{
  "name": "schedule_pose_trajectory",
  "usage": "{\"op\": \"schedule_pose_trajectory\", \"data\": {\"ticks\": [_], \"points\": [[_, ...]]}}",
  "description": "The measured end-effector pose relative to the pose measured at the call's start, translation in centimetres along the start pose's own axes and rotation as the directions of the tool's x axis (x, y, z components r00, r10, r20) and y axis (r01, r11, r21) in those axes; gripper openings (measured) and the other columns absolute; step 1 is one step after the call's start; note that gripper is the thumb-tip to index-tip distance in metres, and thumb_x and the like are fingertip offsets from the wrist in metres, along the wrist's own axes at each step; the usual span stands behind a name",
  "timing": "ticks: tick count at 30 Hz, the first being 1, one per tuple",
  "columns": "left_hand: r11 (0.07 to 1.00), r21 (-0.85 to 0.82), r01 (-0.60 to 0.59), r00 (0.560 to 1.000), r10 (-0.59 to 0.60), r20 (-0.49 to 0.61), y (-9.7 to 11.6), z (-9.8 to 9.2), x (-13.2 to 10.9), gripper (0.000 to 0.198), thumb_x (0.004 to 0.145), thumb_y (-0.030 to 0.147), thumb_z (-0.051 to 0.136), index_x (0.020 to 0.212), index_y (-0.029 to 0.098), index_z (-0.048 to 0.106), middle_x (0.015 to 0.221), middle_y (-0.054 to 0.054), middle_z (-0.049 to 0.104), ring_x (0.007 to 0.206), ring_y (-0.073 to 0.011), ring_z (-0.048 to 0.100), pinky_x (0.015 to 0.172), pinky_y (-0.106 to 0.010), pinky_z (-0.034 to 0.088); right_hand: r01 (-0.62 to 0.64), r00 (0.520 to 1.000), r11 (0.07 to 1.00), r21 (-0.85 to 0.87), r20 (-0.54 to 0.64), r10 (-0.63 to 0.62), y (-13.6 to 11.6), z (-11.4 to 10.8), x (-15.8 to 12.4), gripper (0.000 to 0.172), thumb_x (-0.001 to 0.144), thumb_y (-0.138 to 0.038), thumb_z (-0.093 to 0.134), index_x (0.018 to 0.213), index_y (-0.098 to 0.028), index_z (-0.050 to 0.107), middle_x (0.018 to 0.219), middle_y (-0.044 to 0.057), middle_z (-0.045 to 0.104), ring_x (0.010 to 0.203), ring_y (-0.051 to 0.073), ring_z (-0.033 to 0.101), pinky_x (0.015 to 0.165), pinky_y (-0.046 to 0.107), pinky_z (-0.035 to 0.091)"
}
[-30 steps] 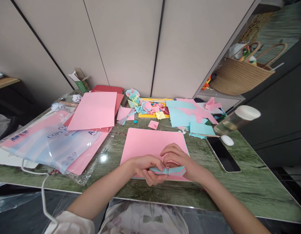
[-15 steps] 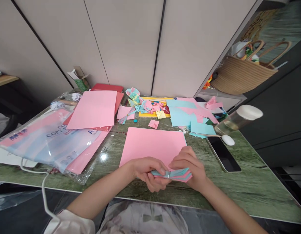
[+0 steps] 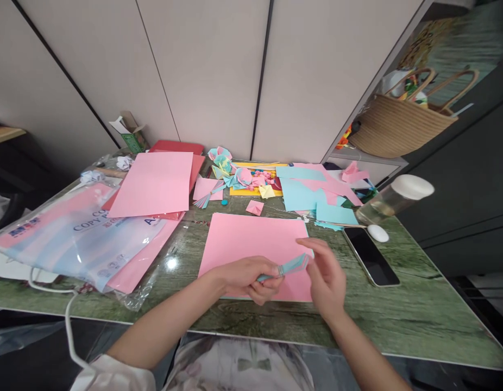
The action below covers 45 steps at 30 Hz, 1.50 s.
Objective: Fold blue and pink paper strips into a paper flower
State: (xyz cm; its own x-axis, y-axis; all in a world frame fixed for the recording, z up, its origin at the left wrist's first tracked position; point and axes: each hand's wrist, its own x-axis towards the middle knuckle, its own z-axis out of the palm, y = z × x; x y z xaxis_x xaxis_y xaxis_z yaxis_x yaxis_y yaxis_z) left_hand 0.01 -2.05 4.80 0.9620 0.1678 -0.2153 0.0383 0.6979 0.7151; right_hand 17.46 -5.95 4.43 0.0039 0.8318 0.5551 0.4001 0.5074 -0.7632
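My left hand pinches a narrow bundle of folded blue and pink paper between thumb and fingers, just above the pink sheet lying in front of me. Something thin and shiny appears wrapped round the bundle near my left thumb. At its free end, my right hand has its fingers apart, with the thumb close to the paper tip; whether they touch I cannot tell. Beyond the sheet lies a small folded pink square.
To the left are a plastic copy-paper pack and a pink sheet. Paper flowers and blue paper pieces lie at the back. A phone, a white egg-shaped object and a clear bottle stand right.
The paper bundle has been raised, turned upward to the right, and its folds look closer together. My right hand has come off its end and opened.
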Motion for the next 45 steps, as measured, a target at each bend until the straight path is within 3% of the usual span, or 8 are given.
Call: {"op": "schedule_pose_trajectory", "data": {"ticks": [3, 6, 10, 14, 17, 20, 23, 45], "points": [[0.988, 0.149, -0.049, 0.992, 0.066, -0.106, 0.1, 0.0, 0.1, 0.03, 0.079, 0.033, 0.039, 0.056, 0.017, 0.033, 0.041, 0.008, 0.019, 0.037, -0.0048, 0.013, 0.04, -0.021, 0.01, 0.101, 0.994, 0.993, -0.068, -0.036, -0.104, -0.3, -1.2, -0.3, 0.028, 0.077, -0.016, 0.046, 0.101, -0.027, 0.054, 0.098, 0.007, 0.055, 0.096, 0.025, 0.048, 0.082, 0.047, 0.037], [0.959, 0.28, -0.053, 0.979, 0.106, -0.176, 0.1, 0.1, 0.2, 0.027, 0.08, 0.03, 0.036, 0.057, 0.017, 0.033, 0.045, 0.008, 0.02, 0.039, -0.0049, 0.013, 0.041, -0.021, 0.011, 0.314, 0.941, 0.924, -0.218, 0.197, -0.274, -0.4, -1.9, -0.4, 0.031, 0.072, -0.016, 0.054, 0.098, -0.031, 0.058, 0.101, 0.004, 0.057, 0.1, 0.027, 0.045, 0.083, 0.048, 0.035], [0.91, 0.415, -0.002, 0.964, 0.113, -0.242, 0.1, 0.1, 0.2, 0.025, 0.079, 0.031, 0.034, 0.058, 0.017, 0.033, 0.051, 0.007, 0.023, 0.041, -0.0048, 0.013, 0.042, -0.022, 0.012, 0.404, 0.876, 0.863, -0.302, 0.399, -0.27, -0.6, -1.8, 0.2, 0.029, 0.07, -0.019, 0.058, 0.095, -0.034, 0.06, 0.103, 0.001, 0.059, 0.105, 0.027, 0.041, 0.085, 0.047, 0.031], [0.877, 0.48, 0.004, 0.947, 0.15, -0.282, 0.1, 0.2, 0.1, 0.028, 0.079, 0.035, 0.035, 0.058, 0.017, 0.032, 0.053, 0.006, 0.023, 0.043, -0.0051, 0.015, 0.042, -0.022, 0.013, 0.247, 0.917, 0.924, -0.292, 0.379, -0.126, -1.1, -1.3, 0.5, 0.021, 0.072, -0.019, 0.057, 0.09, -0.03, 0.06, 0.103, 0.003, 0.057, 0.102, 0.025, 0.042, 0.085, 0.043, 0.034], [0.834, 0.551, -0.005, 0.923, 0.216, -0.318, 0.0, 0.3, -0.1, 0.029, 0.079, 0.036, 0.036, 0.058, 0.016, 0.033, 0.053, 0.005, 0.025, 0.045, -0.0056, 0.019, 0.043, -0.022, 0.017, -0.028, 0.945, 0.972, -0.232, 0.311, 0.101, -1.2, -1.0, 0.4, 0.03, 0.072, -0.022, 0.058, 0.101, -0.027, 0.053, 0.107, 0.006, 0.053, 0.101, 0.023, 0.045, 0.085, 0.04, 0.037], [0.753, 0.658, -0.01, 0.892, 0.304, -0.335, -0.1, 0.5, -0.2, 0.03, 0.08, 0.035, 0.034, 0.057, 0.016, 0.034, 0.053, 0.004, 0.029, 0.047, -0.0063, 0.025, 0.045, -0.021, 0.021, -0.296, 0.887, 0.951, -0.089, 0.343, 0.309, -0.8, -0.7, 0.3, 0.036, 0.072, -0.025, 0.057, 0.106, -0.024, 0.047, 0.101, 0.005, 0.055, 0.094, 0.019, 0.05, 0.08, 0.035, 0.041], [0.729, 0.684, -0.017, 0.893, 0.319, -0.318, -0.1, 0.6, -0.2, 0.029, 0.081, 0.033, 0.033, 0.057, 0.016, 0.034, 0.052, 0.004, 0.03, 0.047, -0.0064, 0.026, 0.045, -0.021, 0.023, -0.423, 0.828, 0.905, 0.051, 0.428, 0.362, 0.0, -0.4, 0.2, 0.02, 0.072, -0.026, 0.057, 0.092, -0.021, 0.053, 0.089, 0.004, 0.058, 0.084, 0.017, 0.053, 0.075, 0.029, 0.043], [0.961, 0.277, 0.001, 0.993, 0.033, -0.117, 0.0, -0.3, 0.1, 0.027, 0.079, 0.026, 0.036, 0.054, 0.016, 0.032, 0.042, 0.008, 0.02, 0.037, -0.0046, 0.013, 0.04, -0.022, 0.011, -0.278, 0.875, 0.933, 0.228, 0.461, 0.148, 2.0, -0.2, 0.4, 0.026, 0.065, -0.033, 0.066, 0.085, -0.02, 0.057, 0.076, 0.003, 0.057, 0.07, 0.016, 0.052, 0.064, 0.029, 0.041]]}}
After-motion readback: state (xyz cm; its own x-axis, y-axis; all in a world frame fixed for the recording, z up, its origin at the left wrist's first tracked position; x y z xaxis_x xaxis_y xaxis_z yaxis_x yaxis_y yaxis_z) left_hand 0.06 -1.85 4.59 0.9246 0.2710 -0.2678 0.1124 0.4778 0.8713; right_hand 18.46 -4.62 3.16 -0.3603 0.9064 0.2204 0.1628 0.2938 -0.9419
